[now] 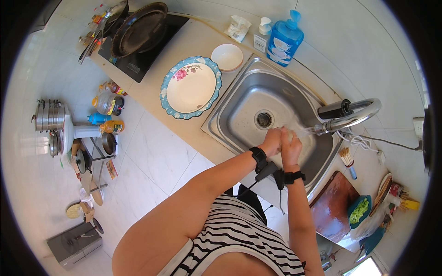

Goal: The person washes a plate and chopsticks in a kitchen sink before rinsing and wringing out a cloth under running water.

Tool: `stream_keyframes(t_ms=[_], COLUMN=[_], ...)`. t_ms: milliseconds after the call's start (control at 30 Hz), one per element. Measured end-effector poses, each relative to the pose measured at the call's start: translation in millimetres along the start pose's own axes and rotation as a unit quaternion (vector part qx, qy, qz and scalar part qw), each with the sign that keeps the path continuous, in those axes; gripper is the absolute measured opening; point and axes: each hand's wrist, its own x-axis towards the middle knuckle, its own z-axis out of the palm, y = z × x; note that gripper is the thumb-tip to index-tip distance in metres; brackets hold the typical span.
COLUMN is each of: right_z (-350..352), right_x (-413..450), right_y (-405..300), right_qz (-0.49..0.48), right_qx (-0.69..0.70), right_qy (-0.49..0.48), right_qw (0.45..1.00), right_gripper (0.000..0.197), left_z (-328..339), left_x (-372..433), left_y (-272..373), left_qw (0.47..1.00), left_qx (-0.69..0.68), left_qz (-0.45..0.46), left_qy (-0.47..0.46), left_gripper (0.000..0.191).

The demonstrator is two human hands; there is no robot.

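Both of my hands are together over the stainless steel sink, under water running from the chrome faucet. My left hand and my right hand nearly touch. Something pale and wet seems to lie between the fingers, but blur and water hide what it is. The drain shows just beyond the hands. Left of the sink stand a large blue-rimmed floral dish and a small white bowl. Each wrist wears a black strap with a cable.
Behind the sink stands a blue soap pump bottle. A dark frying pan sits on the black cooktop. At right are a wet cutting board, a bowl of chopped greens and a brush.
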Motion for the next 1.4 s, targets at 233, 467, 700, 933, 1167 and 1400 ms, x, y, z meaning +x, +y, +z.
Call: stream_keyframes(t_ms=[233,467,700,933,1167,1400], right_z=[-16,-45,-2,-10,-54,-60], right_x=[13,-5,-2,17,10,9], right_y=[76,-4,-27,16,6,27], right_qz=[-0.038,0.223,-0.014,0.060,0.314,0.320], right_qx=[-0.059,0.375,0.035,-0.134,0.487,0.363], right_qy=[-0.044,-0.102,0.042,0.030,-0.174,-0.179], right_qw=[0.997,0.894,0.998,0.989,0.796,0.857], right_gripper=[0.024,0.024,0.030,0.027,0.041,0.040], left_z=[21,-10,-5,2,-11,-18], left_x=[-11,0,11,9,3,14], left_y=[10,29,2,1,31,30], left_qw=[0.988,0.998,0.993,0.994,0.990,0.981], left_qx=[0.119,0.018,-0.004,0.038,-0.004,0.130], left_qz=[-0.041,-0.034,-0.033,-0.084,-0.127,-0.064], left_qy=[-0.088,-0.056,-0.112,-0.049,-0.058,-0.128], left_gripper=[0.021,0.016,0.023,0.027,0.030,0.027])
